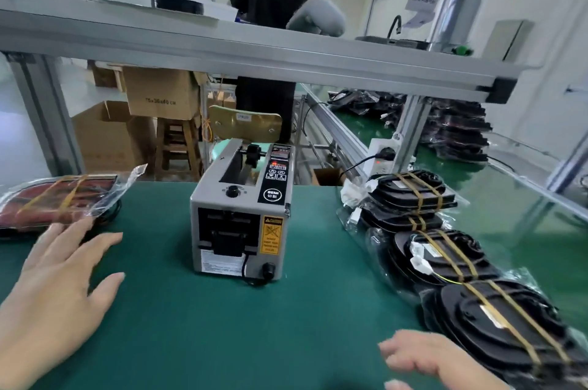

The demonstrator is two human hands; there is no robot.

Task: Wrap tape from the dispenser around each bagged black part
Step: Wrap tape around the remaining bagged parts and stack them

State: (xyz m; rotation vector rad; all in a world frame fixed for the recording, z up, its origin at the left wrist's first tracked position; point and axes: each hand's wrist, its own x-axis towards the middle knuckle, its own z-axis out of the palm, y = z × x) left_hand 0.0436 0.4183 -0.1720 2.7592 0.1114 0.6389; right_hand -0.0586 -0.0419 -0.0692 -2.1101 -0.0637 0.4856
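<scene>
Bagged black parts (509, 326), banded with tape, lie in a row right of the tape dispenser (241, 214) on the desk (206, 342); my left hand (54, 288) and right hand (439, 361) are open and empty.

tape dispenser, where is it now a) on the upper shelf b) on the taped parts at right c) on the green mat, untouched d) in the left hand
c: the tape dispenser stands on the green mat, and neither the left hand nor the right hand touches it.

Both hands empty, fingers spread: left (60, 288) reaching forward, right (436, 361) low, palm down.
</scene>
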